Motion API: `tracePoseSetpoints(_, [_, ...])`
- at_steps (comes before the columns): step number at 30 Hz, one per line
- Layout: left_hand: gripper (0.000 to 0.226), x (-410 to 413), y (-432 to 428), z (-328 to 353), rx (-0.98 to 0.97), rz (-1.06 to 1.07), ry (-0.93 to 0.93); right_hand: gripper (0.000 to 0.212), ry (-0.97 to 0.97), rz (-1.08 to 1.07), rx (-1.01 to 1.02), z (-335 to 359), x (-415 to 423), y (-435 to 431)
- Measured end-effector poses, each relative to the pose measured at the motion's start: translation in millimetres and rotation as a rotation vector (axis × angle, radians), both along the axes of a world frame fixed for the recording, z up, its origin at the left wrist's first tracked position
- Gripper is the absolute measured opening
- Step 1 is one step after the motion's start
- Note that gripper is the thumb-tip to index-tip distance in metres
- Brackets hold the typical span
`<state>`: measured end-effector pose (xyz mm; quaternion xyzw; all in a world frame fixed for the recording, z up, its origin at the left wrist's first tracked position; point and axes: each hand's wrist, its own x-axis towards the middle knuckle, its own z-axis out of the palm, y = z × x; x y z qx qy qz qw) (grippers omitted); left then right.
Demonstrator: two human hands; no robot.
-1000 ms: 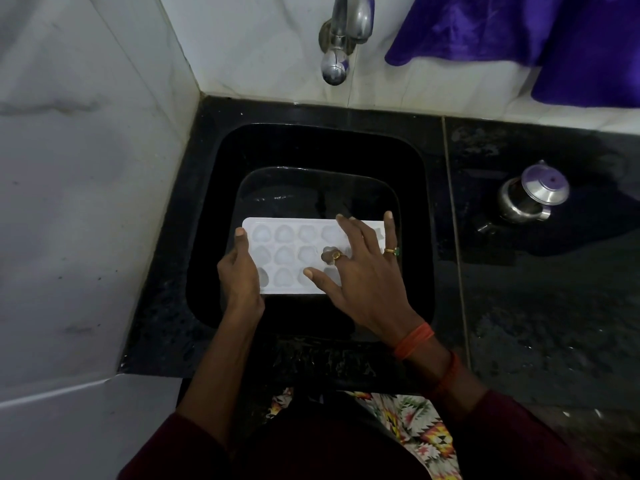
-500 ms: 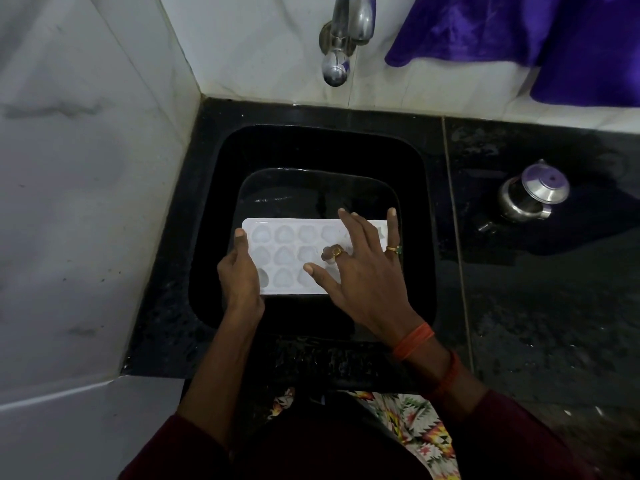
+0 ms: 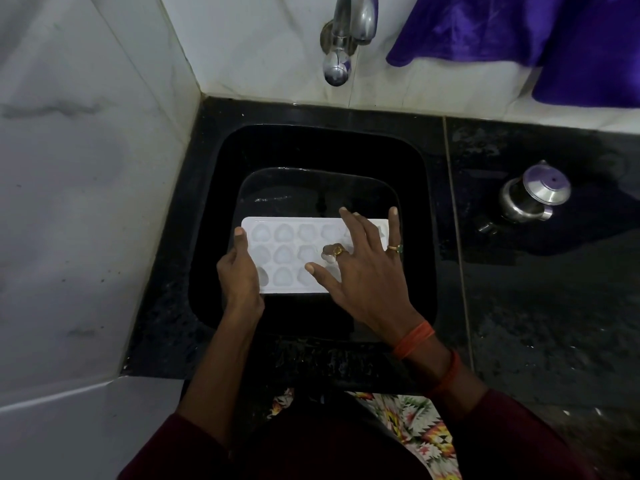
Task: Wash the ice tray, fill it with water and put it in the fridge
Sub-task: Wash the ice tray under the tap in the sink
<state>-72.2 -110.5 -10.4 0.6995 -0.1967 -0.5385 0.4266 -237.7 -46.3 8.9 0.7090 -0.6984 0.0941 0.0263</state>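
- Your ice tray (image 3: 287, 254) sits over the sink (image 3: 429, 237); left hand (image 3: 239, 275) grips its 9 o'clock end.
- Right hand (image 3: 370, 282) presses the cells, fingers (image 3: 353, 230) spread, grasping nothing.
- Risk: pressure at 3 o'clock could tip it loose.

White ice tray (image 3: 287, 254) in a glossy black sink (image 3: 311, 150); black worktop (image 3: 540, 323) flecked with grey; white wall tiles (image 3: 86, 185) with faint grey veins. Deep purple cloth (image 3: 502, 29), silvery tap (image 3: 351, 26) and steel pot (image 3: 523, 202), orange wrist threads (image 3: 414, 339), gold ring (image 3: 337, 251), maroon sleeve (image 3: 512, 441), a garment (image 3: 415, 427) in red, yellow and green zigzags on white
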Motion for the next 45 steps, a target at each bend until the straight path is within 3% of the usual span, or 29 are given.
tracePoseSetpoints(17, [0.035,5.6,-5.5,-3.6,0.010,0.017,-0.004,0.057,0.077,0.011,0.057,-6.1,-9.4,-6.5])
tracePoseSetpoints(32, [0.037,4.1,-6.3,-2.0,0.007,0.007,0.007,0.054,-0.008,0.012,-0.111,1.3,-9.7,-9.1])
tracePoseSetpoints(45, [0.036,1.0,0.3,-5.4,0.025,-0.028,-0.010,0.063,0.016,-0.027,-0.024,-8.2,-7.4,-14.0])
